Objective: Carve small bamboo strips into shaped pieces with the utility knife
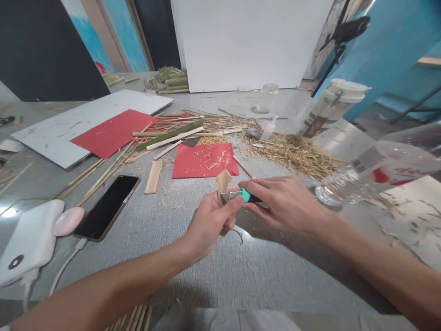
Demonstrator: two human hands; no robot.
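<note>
My left hand (218, 214) is closed round a small, pale carved piece of wood (224, 179), whose wider, shaped end points up and away from me. A utility knife (245, 195) with a teal-and-black handle is gripped in my right hand (284, 202). Its blade lies across the wood just above my left thumb, and the thumb rests close against the blade. Just beyond both hands, a red card (203, 163) carries curled wood shavings. A thin wooden stick (244, 167) lies near its right corner, and a flat wooden strip (153, 177) is to its left.
A phone (108, 207), white power bank (32, 241) and pink rounded case (69, 220) lie at left. Straw (299, 156), a clear plastic bottle (375, 174) and a lidded container (332, 110) stand or lie right. Bamboo strips (172, 133) pile up behind the card.
</note>
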